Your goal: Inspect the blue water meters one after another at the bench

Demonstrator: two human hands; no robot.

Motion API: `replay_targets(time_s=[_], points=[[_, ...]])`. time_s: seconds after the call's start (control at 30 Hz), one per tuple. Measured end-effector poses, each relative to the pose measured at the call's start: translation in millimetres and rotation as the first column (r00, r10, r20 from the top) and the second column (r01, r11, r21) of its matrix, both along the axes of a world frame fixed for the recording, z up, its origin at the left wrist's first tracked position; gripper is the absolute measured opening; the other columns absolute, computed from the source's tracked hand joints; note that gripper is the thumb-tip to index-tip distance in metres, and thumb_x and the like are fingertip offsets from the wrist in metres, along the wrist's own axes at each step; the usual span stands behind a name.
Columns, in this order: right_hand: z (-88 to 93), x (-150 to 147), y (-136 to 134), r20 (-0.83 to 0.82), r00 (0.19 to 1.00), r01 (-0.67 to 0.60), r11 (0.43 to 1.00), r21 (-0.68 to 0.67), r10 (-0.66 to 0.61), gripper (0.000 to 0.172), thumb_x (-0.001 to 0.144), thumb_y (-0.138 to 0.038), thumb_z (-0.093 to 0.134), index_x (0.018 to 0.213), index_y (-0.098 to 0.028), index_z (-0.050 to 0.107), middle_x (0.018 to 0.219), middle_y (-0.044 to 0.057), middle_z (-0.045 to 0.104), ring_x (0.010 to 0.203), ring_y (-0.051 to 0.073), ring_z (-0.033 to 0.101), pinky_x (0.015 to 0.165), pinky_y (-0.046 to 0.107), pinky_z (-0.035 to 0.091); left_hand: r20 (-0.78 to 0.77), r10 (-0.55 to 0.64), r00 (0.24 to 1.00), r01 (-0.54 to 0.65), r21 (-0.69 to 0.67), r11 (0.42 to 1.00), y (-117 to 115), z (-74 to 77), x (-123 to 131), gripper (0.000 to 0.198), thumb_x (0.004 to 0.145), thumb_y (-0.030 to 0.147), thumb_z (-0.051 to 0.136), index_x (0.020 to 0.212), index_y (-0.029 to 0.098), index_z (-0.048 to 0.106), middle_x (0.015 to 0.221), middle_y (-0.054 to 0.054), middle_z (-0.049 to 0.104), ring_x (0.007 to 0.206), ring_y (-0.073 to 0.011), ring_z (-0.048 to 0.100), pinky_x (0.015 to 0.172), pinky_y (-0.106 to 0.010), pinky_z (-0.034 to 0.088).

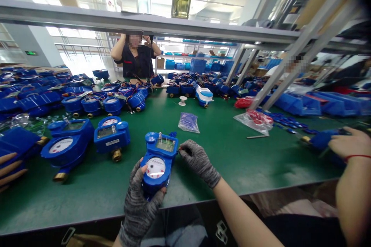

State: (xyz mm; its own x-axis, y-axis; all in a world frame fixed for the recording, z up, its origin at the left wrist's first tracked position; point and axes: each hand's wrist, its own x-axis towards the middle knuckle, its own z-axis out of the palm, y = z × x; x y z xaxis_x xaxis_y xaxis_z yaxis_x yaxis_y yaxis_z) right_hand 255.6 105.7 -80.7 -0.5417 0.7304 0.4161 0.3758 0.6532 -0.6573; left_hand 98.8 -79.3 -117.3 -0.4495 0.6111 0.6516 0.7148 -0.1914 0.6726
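Note:
I hold a blue water meter with a white dial and a small display at the near edge of the green table. My left hand, in a grey knit glove, is wrapped round the meter's lower body. My right hand, also gloved, has its fingers pinched together against the meter's upper right corner; what they pinch is too small to make out.
Two more blue meters lie to the left, with many piled behind. A plastic bag of blue parts and a bag of red parts lie ahead. Co-workers' bare hands show at right and far left. A person stands across the table.

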Motion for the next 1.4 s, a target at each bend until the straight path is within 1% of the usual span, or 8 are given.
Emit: replay_targets(time_s=[0.23,0.47,0.63,0.77,0.83,0.93,1.3,1.4], points=[[7.7,-3.0,2.0,0.034,0.999,-0.024,1.000,0.004,0.024,0.007,0.082,-0.015,0.058,0.082,-0.017,0.065,0.081,0.003,0.062,0.074,0.015,0.056,0.068,0.027,0.045,-0.010,-0.001,1.000,0.001,0.009,1.000,0.1,1.2,-0.6,0.068,0.079,0.029,0.073,0.137,0.022,0.039,0.141,-0.016,0.044,0.131,-0.0301,0.045,0.104,-0.048,0.046],[17.2,4.3,-12.7,0.303,0.952,-0.119,0.957,0.266,0.034,0.020,0.087,-0.021,0.053,0.096,-0.017,0.070,0.092,0.012,0.065,0.086,0.021,0.056,0.077,0.033,0.046,-0.076,-0.008,0.997,0.010,0.020,1.000,0.1,2.1,-0.6,0.067,0.078,0.028,0.073,0.135,0.022,0.040,0.140,-0.016,0.044,0.129,-0.0300,0.047,0.100,-0.048,0.049],[15.1,10.0,-10.8,0.133,0.989,-0.058,0.994,-0.088,0.069,0.027,0.088,-0.031,0.052,0.104,-0.018,0.068,0.102,0.010,0.067,0.093,0.021,0.060,0.083,0.033,0.048,-0.040,0.028,0.999,-0.028,-0.009,1.000,-0.6,0.6,0.5,0.066,0.078,0.030,0.073,0.134,0.023,0.040,0.140,-0.016,0.044,0.129,-0.0305,0.047,0.102,-0.051,0.047],[14.4,-1.0,2.1,-0.038,0.997,-0.078,0.741,-0.667,0.071,0.039,0.082,-0.051,0.056,0.083,-0.013,0.064,0.074,0.005,0.065,0.064,0.016,0.061,0.059,0.028,0.048,-0.029,0.029,0.999,-0.030,-0.019,0.999,-1.2,0.0,0.1,0.066,0.078,0.032,0.073,0.134,0.023,0.040,0.140,-0.015,0.044,0.129,-0.0304,0.047,0.102,-0.050,0.046],[14.9,-8.2,4.6,-0.049,0.997,-0.078,0.614,-0.786,0.063,0.043,0.076,-0.056,0.058,0.074,-0.013,0.061,0.063,0.003,0.060,0.051,0.013,0.055,0.050,0.026,0.044,-0.043,0.030,0.999,-0.031,-0.026,0.999,-1.0,0.5,-0.5,0.065,0.078,0.031,0.073,0.134,0.022,0.040,0.141,-0.016,0.044,0.129,-0.0301,0.047,0.102,-0.049,0.047],[16.6,-14.3,4.7,-0.045,0.997,-0.072,0.550,-0.832,0.063,0.044,0.072,-0.058,0.059,0.068,-0.014,0.058,0.055,0.000,0.055,0.046,0.010,0.049,0.045,0.024,0.040,-0.058,0.032,0.998,-0.033,-0.024,0.999,0.1,0.9,-0.9,0.064,0.080,0.031,0.071,0.134,0.021,0.039,0.140,-0.017,0.044,0.129,-0.0299,0.046,0.100,-0.047,0.048],[9.6,3.9,-33.2,-0.029,1.000,-0.022,0.688,-0.725,0.001,0.035,0.081,-0.049,0.055,0.074,-0.016,0.057,0.063,0.000,0.056,0.053,0.010,0.049,0.051,0.023,0.038,-0.016,0.039,0.999,-0.041,-0.193,0.980,-11.5,16.5,-11.2,0.061,0.080,0.042,0.067,0.134,0.024,0.045,0.137,-0.014,0.049,0.123,-0.0340,0.052,0.097,-0.054,0.050],[6.9,28.2,-50.3,0.003,0.991,-0.090,0.699,-0.709,0.131,0.035,0.088,-0.049,0.051,0.088,-0.016,0.062,0.073,0.001,0.063,0.061,0.012,0.056,0.056,0.023,0.042,0.033,0.121,0.992,-0.111,-0.210,0.971,-15.1,24.1,-11.7,0.066,0.075,0.051,0.070,0.131,0.025,0.047,0.139,-0.014,0.047,0.121,-0.0363,0.052,0.096,-0.057,0.050]])
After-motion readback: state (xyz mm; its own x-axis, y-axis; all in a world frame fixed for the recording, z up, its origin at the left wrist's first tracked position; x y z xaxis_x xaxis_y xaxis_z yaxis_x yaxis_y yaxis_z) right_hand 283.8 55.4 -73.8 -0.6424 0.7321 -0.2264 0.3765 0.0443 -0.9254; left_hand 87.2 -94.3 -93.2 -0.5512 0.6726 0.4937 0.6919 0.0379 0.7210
